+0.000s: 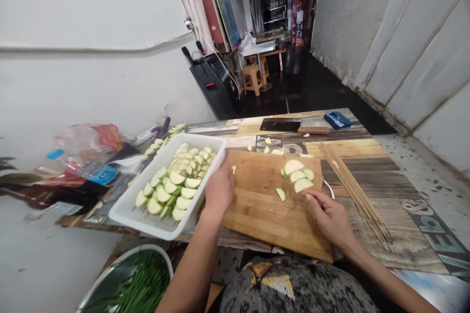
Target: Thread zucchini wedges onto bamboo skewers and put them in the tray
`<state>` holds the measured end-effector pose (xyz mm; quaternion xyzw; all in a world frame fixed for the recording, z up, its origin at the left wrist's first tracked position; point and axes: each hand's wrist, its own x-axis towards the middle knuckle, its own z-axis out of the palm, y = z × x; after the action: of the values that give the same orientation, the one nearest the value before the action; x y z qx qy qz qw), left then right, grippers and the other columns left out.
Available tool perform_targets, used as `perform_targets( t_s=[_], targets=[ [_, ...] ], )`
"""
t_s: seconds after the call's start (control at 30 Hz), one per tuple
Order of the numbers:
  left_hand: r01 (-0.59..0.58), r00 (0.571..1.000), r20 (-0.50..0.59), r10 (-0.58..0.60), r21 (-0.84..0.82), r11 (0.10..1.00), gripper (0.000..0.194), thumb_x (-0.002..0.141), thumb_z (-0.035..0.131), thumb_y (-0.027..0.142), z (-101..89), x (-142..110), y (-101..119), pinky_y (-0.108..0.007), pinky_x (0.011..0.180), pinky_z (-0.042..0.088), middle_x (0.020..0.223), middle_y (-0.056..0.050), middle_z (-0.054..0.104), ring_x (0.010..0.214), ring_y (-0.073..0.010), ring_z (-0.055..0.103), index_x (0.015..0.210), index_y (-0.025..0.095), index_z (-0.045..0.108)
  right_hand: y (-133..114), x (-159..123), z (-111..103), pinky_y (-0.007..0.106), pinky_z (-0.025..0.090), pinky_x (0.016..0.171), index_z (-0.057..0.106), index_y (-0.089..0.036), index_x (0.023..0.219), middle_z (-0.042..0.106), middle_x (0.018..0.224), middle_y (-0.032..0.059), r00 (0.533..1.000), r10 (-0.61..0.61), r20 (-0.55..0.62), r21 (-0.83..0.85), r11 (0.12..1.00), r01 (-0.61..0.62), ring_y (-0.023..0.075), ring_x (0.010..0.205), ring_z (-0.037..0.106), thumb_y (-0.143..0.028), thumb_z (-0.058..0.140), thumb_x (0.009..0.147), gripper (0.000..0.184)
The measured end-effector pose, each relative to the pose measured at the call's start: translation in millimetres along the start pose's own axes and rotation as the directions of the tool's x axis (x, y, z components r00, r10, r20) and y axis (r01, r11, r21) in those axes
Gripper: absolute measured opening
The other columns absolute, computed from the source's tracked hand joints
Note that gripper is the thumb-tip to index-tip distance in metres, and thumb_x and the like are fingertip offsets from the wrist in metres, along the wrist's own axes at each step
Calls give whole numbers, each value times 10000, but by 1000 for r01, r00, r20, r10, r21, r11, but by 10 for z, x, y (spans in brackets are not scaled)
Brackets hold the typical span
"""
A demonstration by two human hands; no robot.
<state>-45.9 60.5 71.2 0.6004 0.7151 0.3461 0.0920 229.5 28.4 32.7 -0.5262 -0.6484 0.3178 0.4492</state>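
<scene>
My left hand (219, 187) is closed at the left edge of a wooden cutting board (253, 210), beside the white tray (221, 149). What its fingers hold is hidden; a small pale piece (233, 169) shows at the fingertips. Over the board's right side, my right hand (328, 214) has thumb and forefinger pinched at the lower edge of a half-round zucchini slice (303, 186). Several more slices (293, 166) lie just behind it, and one thin slice (280, 194) lies apart to the left. Inside the tray are rows of skewered zucchini slices (171, 186).
Loose bamboo skewers (354, 190) lie right of the board. Behind it are a cleaver (281, 124) and a blue packet (337, 120). Left of the tray stand a plastic bottle (99, 173) and bags. A bowl of green stalks (141, 279) sits below the table at left.
</scene>
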Motion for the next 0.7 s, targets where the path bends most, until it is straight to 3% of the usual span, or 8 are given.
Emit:
perform_targets(
  t_s=[0.07, 0.2, 0.3, 0.37, 0.47, 0.57, 0.63, 0.7],
  targets=[
    [-3, 999, 48, -2, 103, 995, 191, 775, 477, 160, 136, 28, -45, -315, 807, 399, 821, -117, 658, 833, -249, 604, 854, 182, 649, -5, -6, 4, 271, 522, 627, 655, -144, 923, 691, 751, 55, 999, 35, 13, 43, 998, -36, 188, 712, 645, -377, 509, 823, 292],
    [53, 998, 12, -55, 134, 990, 200, 756, 450, 98, 370, 109, -163, -320, 820, 385, 793, -138, 634, 844, -253, 595, 837, 151, 625, -9, -6, -25, 228, 428, 437, 647, -144, 940, 601, 555, 1, 993, 120, 25, 115, 986, -122, 147, 508, 559, -403, 508, 823, 316],
    [-11, 999, 48, 1, 202, 979, 252, 765, 412, 88, 429, 147, -212, -335, 867, 371, 849, -138, 637, 913, -255, 580, 870, 149, 632, -15, -7, -65, 207, 342, 359, 639, -152, 949, 546, 503, -24, 987, 159, 23, 141, 977, -161, 117, 419, 478, -405, 506, 828, 310],
    [-38, 997, 74, 24, 192, 981, 239, 761, 448, 119, 427, 158, -210, -330, 873, 379, 917, -129, 643, 933, -247, 572, 883, 165, 647, -30, -16, -78, 205, 362, 366, 637, -154, 946, 573, 529, -18, 988, 154, 9, 128, 980, -154, 120, 433, 502, -398, 498, 834, 302],
    [-29, 997, 74, 32, -35, 999, 180, 754, 529, 198, 411, 155, -155, -306, 834, 418, 913, -95, 660, 870, -217, 589, 859, 200, 675, -74, -46, -61, 237, 501, 555, 654, -161, 929, 691, 751, 36, 999, 43, 16, 30, 999, -43, 163, 653, 635, -361, 496, 838, 271],
    [-41, 998, 29, 56, -380, 924, 131, 741, 577, 235, 408, 140, -45, -281, 862, 418, 925, -64, 661, 903, -183, 586, 814, 210, 683, -130, -91, -10, 254, 522, 709, 667, -170, 918, 710, 895, 48, 988, -85, 127, -62, 994, 93, 176, 803, 661, -307, 484, 849, 239],
    [46, 997, 71, -4, -602, 797, 114, 727, 603, 253, 406, 127, 39, -274, 816, 450, 937, -56, 652, 879, -169, 595, 806, 196, 661, -163, -121, 23, 249, 526, 705, 663, -177, 937, 712, 900, 43, 974, -135, 180, -91, 984, 153, 171, 802, 666, -284, 468, 859, 236],
    [243, 968, 231, -95, -781, 575, 153, 722, 621, 277, 384, 111, 111, -242, 660, 487, 894, -49, 646, 745, -142, 612, 844, 186, 613, -191, -145, 43, 249, 531, 709, 659, -184, 954, 713, 901, 38, 968, -167, 189, -114, 975, 191, 169, 801, 669, -274, 457, 866, 238]
  ],
)
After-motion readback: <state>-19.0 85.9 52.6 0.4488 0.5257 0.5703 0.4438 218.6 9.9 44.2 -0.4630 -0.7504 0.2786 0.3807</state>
